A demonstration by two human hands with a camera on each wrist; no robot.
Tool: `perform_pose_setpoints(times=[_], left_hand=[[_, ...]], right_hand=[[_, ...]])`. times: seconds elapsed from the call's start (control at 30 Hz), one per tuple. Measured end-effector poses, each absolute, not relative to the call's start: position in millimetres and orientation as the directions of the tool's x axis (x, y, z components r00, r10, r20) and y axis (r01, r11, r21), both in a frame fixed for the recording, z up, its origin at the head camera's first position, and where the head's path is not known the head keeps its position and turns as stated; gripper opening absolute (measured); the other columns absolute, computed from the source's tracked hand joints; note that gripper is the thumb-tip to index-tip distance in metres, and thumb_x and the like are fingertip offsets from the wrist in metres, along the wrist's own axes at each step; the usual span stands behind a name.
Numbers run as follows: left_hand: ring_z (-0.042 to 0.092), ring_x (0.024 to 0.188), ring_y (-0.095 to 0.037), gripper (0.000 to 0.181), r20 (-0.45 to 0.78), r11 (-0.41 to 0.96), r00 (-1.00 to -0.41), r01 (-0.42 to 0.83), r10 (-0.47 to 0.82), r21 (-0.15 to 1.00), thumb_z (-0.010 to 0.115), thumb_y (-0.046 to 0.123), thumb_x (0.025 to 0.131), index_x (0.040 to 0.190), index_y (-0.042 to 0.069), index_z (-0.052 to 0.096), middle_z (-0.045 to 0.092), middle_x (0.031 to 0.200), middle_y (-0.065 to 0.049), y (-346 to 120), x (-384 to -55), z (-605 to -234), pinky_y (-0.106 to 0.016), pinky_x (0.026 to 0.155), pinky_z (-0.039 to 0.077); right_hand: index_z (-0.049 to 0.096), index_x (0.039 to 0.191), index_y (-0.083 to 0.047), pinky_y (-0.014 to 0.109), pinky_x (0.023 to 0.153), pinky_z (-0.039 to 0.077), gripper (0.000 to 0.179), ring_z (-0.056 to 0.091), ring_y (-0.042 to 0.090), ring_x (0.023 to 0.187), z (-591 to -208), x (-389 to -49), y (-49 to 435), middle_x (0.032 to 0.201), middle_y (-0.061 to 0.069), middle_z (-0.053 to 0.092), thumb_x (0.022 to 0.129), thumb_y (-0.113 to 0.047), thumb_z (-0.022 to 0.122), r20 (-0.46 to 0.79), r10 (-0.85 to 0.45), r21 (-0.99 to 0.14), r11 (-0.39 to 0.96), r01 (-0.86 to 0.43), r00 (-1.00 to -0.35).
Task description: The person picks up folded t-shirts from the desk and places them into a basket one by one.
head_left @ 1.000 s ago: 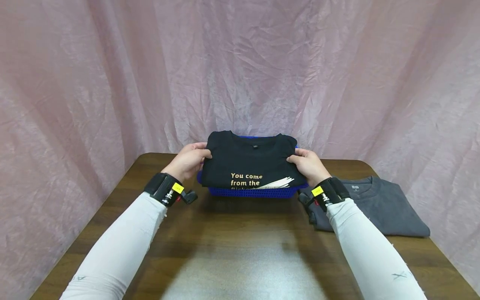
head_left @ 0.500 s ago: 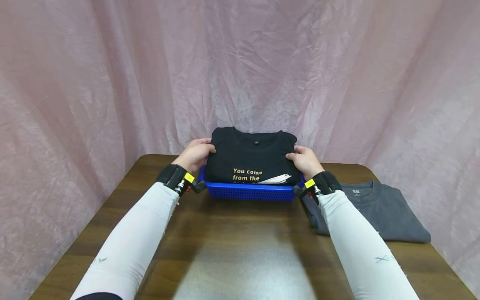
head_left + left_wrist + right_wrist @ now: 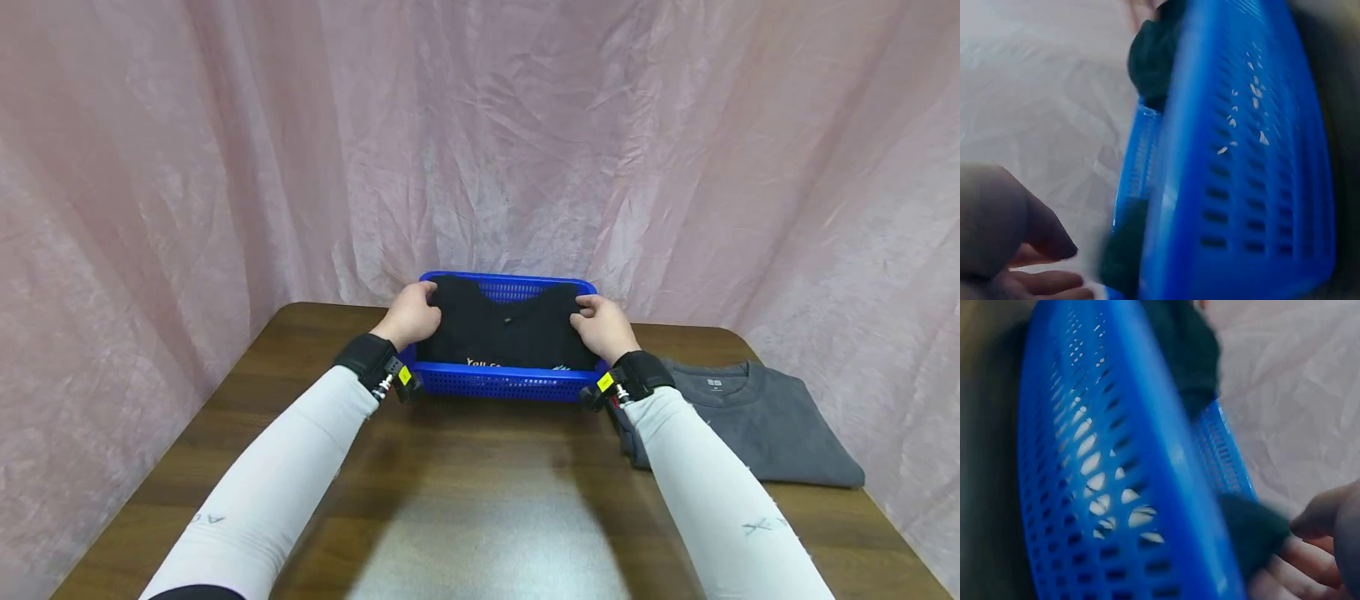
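Note:
A folded black T-shirt (image 3: 502,325) with a printed front lies inside a blue perforated plastic basket (image 3: 502,383). Its collar sags, and the basket's front wall hides most of the lettering. My left hand (image 3: 411,318) is over the basket's left end beside the shirt; in the left wrist view a gap separates its thumb and fingers from the dark cloth. At the other end, my right hand (image 3: 606,329) has thumb and forefinger parted. In the right wrist view its fingertips are right at a blurred corner of the shirt (image 3: 1254,531).
A folded dark grey T-shirt (image 3: 765,425) lies on the right of the wooden table (image 3: 480,500), partly under my right forearm. A pink curtain (image 3: 480,133) hangs close behind the basket and the table's far edge.
The black T-shirt, gripped at both sides above the basket earlier, has gone down into it. My hands have let go of its sides, and the basket's back rim now shows.

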State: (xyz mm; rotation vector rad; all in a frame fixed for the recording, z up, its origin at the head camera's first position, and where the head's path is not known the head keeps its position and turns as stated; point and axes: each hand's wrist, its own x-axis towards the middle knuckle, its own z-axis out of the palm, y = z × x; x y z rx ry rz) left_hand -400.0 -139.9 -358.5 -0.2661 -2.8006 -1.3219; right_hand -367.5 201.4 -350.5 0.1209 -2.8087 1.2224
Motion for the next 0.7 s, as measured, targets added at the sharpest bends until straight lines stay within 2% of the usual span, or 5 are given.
perform_pose_setpoints(times=[0.17, 0.2, 0.3, 0.5, 0.7], left_hand=[[0.06, 0.143, -0.035, 0.054, 0.276, 0.656, -0.951, 0.297, 0.139, 0.694, 0.054, 0.012, 0.099, 0.151, -0.001, 0.061, 0.064, 0.152, -0.022, -137.1, -386.6, -358.7, -0.048, 0.124, 0.046], [0.063, 0.138, -0.038, 0.052, 0.265, 0.649, -0.955, 0.286, 0.133, 0.705, 0.054, 0.008, 0.098, 0.148, -0.003, 0.064, 0.065, 0.149, -0.025, -128.9, -363.1, -341.8, -0.052, 0.121, 0.048], [0.07, 0.124, -0.036, 0.043, 0.288, 0.575, -0.942, 0.332, 0.17, 0.748, 0.056, 0.009, 0.1, 0.14, -0.001, 0.069, 0.073, 0.137, -0.023, -123.8, -344.2, -340.7, -0.05, 0.11, 0.055], [0.074, 0.117, -0.03, 0.033, 0.229, 0.467, -0.946, 0.314, 0.231, 0.827, 0.059, 0.007, 0.105, 0.136, 0.004, 0.071, 0.077, 0.131, -0.015, -110.3, -317.4, -346.5, -0.034, 0.091, 0.059], [0.077, 0.11, -0.031, 0.033, 0.186, 0.355, -0.934, 0.292, 0.305, 0.888, 0.06, 0.006, 0.105, 0.135, 0.002, 0.071, 0.077, 0.127, -0.018, -95.1, -300.2, -354.4, -0.027, 0.079, 0.063]], right_hand=[[0.056, 0.154, 0.005, 0.039, 0.088, 0.068, 0.05, 0.079, 0.039, 0.111, -347.7, -356.0, 202.7, 0.14, 0.026, 0.073, 0.107, -0.011, 0.054, 0.178, -0.029, -0.705, 0.694, -0.148, -0.984], [0.057, 0.153, 0.005, 0.035, 0.084, 0.068, 0.049, 0.079, 0.039, 0.109, -347.8, -354.1, 203.0, 0.139, 0.026, 0.073, 0.107, -0.011, 0.055, 0.185, -0.03, -0.718, 0.679, -0.156, -0.982], [0.058, 0.152, 0.007, 0.027, 0.076, 0.066, 0.047, 0.078, 0.04, 0.11, -350.1, -350.2, 204.6, 0.138, 0.029, 0.072, 0.107, -0.009, 0.056, 0.197, -0.034, -0.762, 0.623, -0.175, -0.98], [0.059, 0.15, 0.008, 0.026, 0.074, 0.066, 0.045, 0.078, 0.043, 0.107, -354.9, -341.0, 206.7, 0.138, 0.033, 0.07, 0.109, -0.01, 0.059, 0.202, -0.037, -0.825, 0.532, -0.191, -0.979], [0.059, 0.151, 0.007, 0.033, 0.079, 0.068, 0.046, 0.079, 0.042, 0.108, -356.5, -328.3, 211.9, 0.138, 0.032, 0.071, 0.111, -0.016, 0.062, 0.198, -0.043, -0.838, 0.511, -0.192, -0.979]])
